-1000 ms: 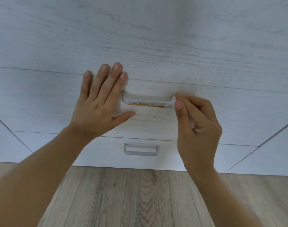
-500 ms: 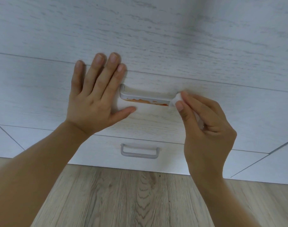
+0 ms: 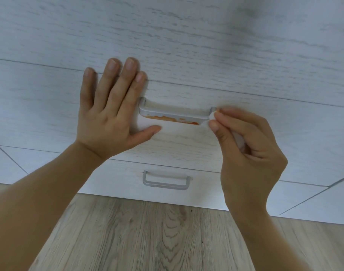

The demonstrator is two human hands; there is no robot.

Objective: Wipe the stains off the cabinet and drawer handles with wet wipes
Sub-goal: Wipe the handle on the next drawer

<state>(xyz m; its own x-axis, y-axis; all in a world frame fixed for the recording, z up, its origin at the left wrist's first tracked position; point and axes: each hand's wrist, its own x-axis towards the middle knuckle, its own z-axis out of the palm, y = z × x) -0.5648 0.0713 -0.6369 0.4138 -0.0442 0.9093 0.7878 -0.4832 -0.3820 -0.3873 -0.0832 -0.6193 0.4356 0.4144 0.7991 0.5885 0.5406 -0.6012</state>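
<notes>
The left hand (image 3: 110, 116) lies flat with fingers spread on the drawer front (image 3: 49, 106), just beside the handle (image 3: 175, 114). The right hand (image 3: 247, 145) pinches a small white wet wipe (image 3: 211, 117) against the right end of that handle. An orange stain (image 3: 173, 119) runs along the handle's lower edge. If the wipe is dragged sideways, it might smear the orange mess onto the white drawer. The tiny wipe could also slip out of the pinch.
</notes>
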